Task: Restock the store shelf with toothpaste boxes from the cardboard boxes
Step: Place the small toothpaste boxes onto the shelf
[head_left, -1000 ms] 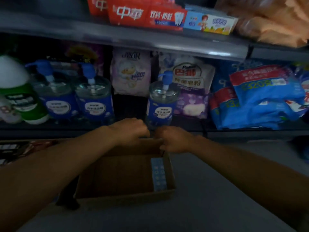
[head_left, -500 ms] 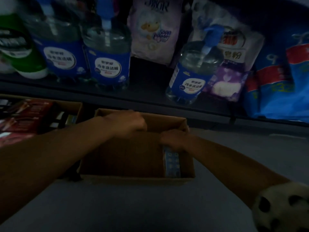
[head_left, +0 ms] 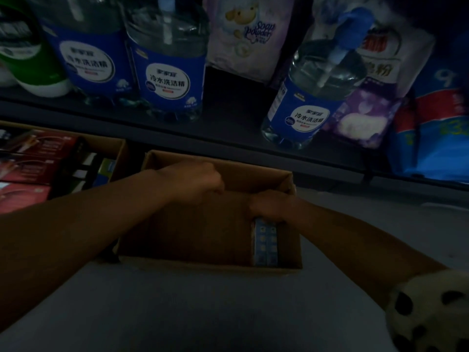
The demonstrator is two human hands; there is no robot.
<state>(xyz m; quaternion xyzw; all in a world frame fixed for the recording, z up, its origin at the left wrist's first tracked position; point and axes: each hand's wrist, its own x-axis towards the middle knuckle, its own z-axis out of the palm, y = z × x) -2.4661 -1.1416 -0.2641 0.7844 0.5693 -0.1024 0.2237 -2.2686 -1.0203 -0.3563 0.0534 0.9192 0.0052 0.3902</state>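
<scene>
An open cardboard box (head_left: 198, 261) sits on the grey floor below the bottom shelf. Inside it, against the right wall, lie two light blue toothpaste boxes (head_left: 265, 243) side by side. My right hand (head_left: 270, 207) reaches into the box and grips the far end of those toothpaste boxes, fingers curled over them. My left hand (head_left: 193, 180) hovers over the back of the carton with fingers loosely curled, holding nothing that I can see.
A second carton (head_left: 111, 148) at the left holds red and dark boxes. The bottom shelf (head_left: 228, 133) carries blue-labelled pump bottles (head_left: 167, 72), a green bottle, soap powder bags (head_left: 248, 34) and blue packs. A spotted white sleeve shows at the lower right.
My view has dropped from the shelves to the carton. My right hand went down into the box and closed on the toothpaste boxes; my left hand stayed over the back edge.
</scene>
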